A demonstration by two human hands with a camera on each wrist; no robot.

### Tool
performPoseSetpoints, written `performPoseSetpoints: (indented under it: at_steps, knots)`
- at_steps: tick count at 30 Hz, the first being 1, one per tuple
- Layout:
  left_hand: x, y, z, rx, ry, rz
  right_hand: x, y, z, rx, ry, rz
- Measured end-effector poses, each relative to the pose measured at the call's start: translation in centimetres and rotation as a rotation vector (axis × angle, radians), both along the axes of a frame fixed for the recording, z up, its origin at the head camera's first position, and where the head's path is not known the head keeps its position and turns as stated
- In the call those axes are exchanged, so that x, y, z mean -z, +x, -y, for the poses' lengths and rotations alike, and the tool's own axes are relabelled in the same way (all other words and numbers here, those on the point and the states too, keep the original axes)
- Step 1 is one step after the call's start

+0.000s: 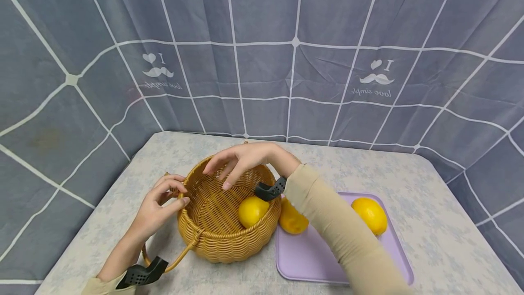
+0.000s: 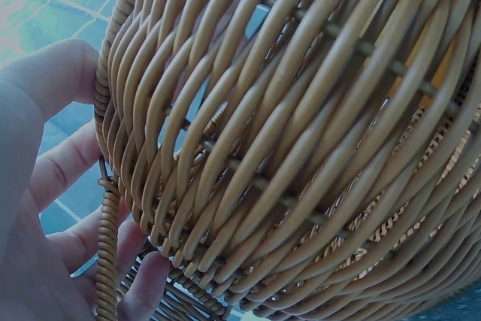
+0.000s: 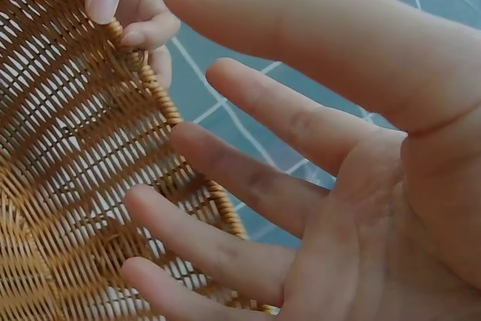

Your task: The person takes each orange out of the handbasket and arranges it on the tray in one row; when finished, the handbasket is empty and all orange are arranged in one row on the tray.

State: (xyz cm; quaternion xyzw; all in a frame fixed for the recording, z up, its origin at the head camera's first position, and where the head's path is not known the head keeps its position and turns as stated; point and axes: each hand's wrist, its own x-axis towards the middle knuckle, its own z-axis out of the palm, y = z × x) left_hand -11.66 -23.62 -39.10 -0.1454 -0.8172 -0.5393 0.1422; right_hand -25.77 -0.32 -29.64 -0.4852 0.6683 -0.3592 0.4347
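A round wicker basket (image 1: pixel 221 240) stands on the table, tilted slightly, with one yellow lemon (image 1: pixel 251 211) inside at its right. My left hand (image 1: pixel 157 204) pinches the basket's left rim, thumb to the inner side and fingers outside, as the right wrist view also shows. Over the basket's opening hangs my right hand (image 1: pixel 245 158), its fingers loosely extended and nothing in them. Just right of the basket, a second lemon (image 1: pixel 291 220) lies on the purple tray (image 1: pixel 311 258), partly covered by the right sleeve. Another lemon (image 1: pixel 370 216) rests near the tray's far right corner.
A wicker handle (image 1: pixel 180 258) hangs down at the basket's left front. The patterned tabletop (image 1: pixel 434 204) ends against a grey-blue checked curtain (image 1: pixel 266 72) at the back and sides. My right forearm (image 1: pixel 340 222) crosses above the tray.
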Motion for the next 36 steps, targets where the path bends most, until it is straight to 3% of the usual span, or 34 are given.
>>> performPoseSetpoints:
  at_steps: [6,16,36]
  knots:
    - [0.1,0.0,0.0,-0.014,-0.017,-0.004,1.8,-0.6,1.2,0.016,0.018,0.094]
    - [0.0,0.0,0.0,-0.013,-0.019,-0.006,5.0,-1.1,1.6,-0.046,0.108,0.124]
    - [0.0,0.0,-0.1,0.003,0.009,-0.02,5.3,-1.0,1.6,-0.163,0.304,0.097]
